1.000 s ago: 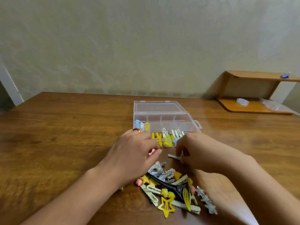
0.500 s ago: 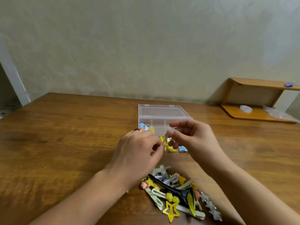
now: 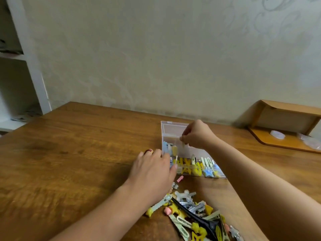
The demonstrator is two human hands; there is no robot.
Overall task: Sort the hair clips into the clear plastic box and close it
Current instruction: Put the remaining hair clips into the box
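Observation:
The clear plastic box (image 3: 220, 173) lies open on the wooden table, its lid (image 3: 171, 127) folded back. Yellow, white and blue hair clips stand in its front compartments. My right hand (image 3: 198, 134) hovers over a back compartment and pinches a small pale clip (image 3: 183, 145). My left hand (image 3: 152, 169), wearing a ring, sits at the box's front left corner; its fingertips are blurred and hidden. A pink clip (image 3: 180, 178) lies just in front of the box. A pile of mixed clips (image 3: 194, 211) with a long black clip (image 3: 198, 217) lies nearer me.
A small wooden shelf (image 3: 284, 122) stands on the table at the far right, with a white round object (image 3: 278, 133) and a plastic bag (image 3: 309, 141) on it. White shelving (image 3: 33, 70) is at the left. A wall runs right behind the table (image 3: 69, 153).
My right hand rose from the pile with a pale clip and moved back over the box. My left hand shifted to the box's left corner. A pink clip now lies on the table.

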